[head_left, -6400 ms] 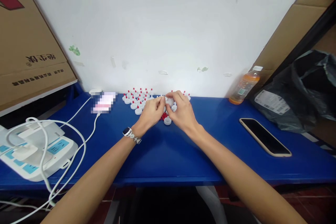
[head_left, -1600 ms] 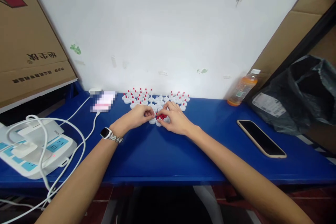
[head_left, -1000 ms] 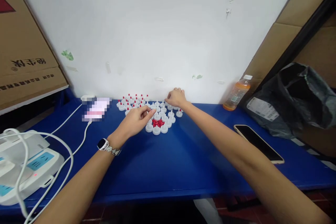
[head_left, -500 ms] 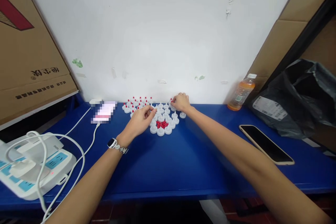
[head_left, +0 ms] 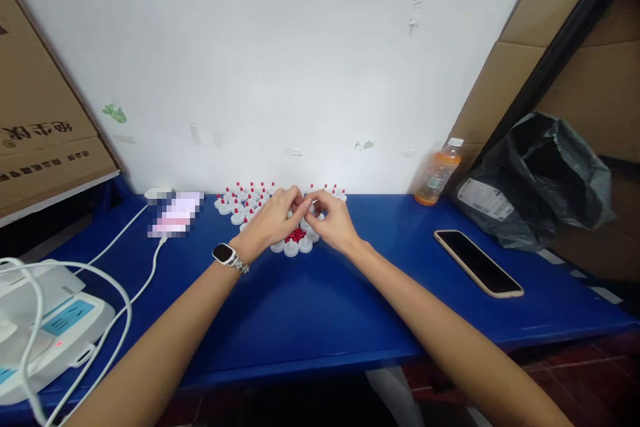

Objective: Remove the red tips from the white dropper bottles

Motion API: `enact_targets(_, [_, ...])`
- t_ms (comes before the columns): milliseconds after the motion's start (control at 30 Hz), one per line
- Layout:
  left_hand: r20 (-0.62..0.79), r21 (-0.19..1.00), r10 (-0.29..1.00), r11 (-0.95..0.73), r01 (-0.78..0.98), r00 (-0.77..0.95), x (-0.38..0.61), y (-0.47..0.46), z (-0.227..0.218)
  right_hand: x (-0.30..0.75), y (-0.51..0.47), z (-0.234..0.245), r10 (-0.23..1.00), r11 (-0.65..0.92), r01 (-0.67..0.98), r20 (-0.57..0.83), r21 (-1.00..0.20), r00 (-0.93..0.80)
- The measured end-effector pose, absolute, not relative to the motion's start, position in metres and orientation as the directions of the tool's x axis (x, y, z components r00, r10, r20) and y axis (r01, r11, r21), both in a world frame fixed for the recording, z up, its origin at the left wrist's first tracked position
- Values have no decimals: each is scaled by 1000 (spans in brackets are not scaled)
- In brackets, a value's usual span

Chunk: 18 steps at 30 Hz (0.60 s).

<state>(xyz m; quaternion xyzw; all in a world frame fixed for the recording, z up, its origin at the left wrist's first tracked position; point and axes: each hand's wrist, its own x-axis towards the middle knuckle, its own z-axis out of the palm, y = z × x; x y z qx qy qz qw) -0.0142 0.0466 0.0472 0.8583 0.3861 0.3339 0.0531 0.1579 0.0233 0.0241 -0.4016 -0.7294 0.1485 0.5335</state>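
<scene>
My left hand (head_left: 281, 215) and my right hand (head_left: 334, 221) meet at the fingertips over a cluster of white plastic caps with spouts (head_left: 291, 249). Both are pinched closed, and whatever sits between the fingers is too small and hidden to make out. Just below them lies a heap of small red tips (head_left: 296, 235), ringed by white caps. Left of my left hand stand several white caps with red tips on top (head_left: 237, 217). A smaller group of red-tipped caps (head_left: 341, 195) stands by the wall behind my right hand.
On the right are a bottle of orange drink (head_left: 440, 172), a dark plastic bag (head_left: 530, 180) and a phone (head_left: 479, 263). At left lie a blurred-out phone (head_left: 176, 213) on a charging cable and a white power strip (head_left: 75, 327). A cardboard box (head_left: 45, 127) stands behind.
My right hand has come away from the red-tipped caps by the wall, moving left and nearer to meet my left hand. The view has turned slightly right.
</scene>
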Motion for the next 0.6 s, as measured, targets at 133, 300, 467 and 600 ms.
enact_targets(133, [532, 232, 639, -741, 631, 556, -14, 42, 30, 153, 16, 18, 749, 625, 410, 658, -665, -74])
enact_targets(300, [590, 447, 711, -682, 579, 382, -8, 33, 35, 150, 13, 26, 650, 699, 474, 752, -535, -110])
enact_targets(467, [538, 740, 842, -491, 460, 34, -18, 38, 53, 175, 17, 36, 588, 608, 635, 807, -476, 42])
enact_targets(600, [520, 527, 788, -600, 602, 330, -34, 47, 43, 186, 20, 32, 693, 527, 582, 709, -620, 127])
